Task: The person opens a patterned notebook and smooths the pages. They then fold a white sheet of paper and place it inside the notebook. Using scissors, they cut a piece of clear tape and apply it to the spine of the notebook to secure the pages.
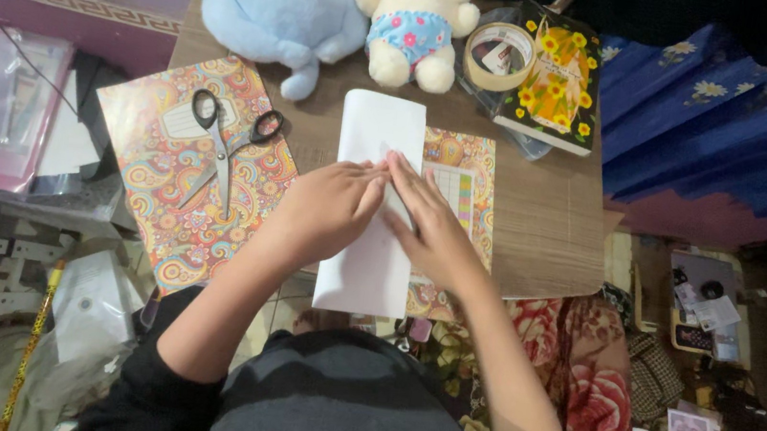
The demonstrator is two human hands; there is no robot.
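L hand (pixel 326 209) & R hand (pixel 430 226) flat on folded white paper (pixel 382 129), fingers pressed together, tips meeting. Scissors (pixel 223 144) left of paper, on patterned sheet (pixel 182 212).

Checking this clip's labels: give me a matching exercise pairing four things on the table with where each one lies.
Things:
1. scissors
2. tape roll
3. white folded paper
4. blue plush toy

Places:
A. under both hands, the left hand and the right hand, at the middle of the table
B. on the paisley sheet at the left
C. at the table's far edge, beside the cream plush toy
D. at the far right, against the sunflower book

Pairs: 1-B, 2-D, 3-A, 4-C
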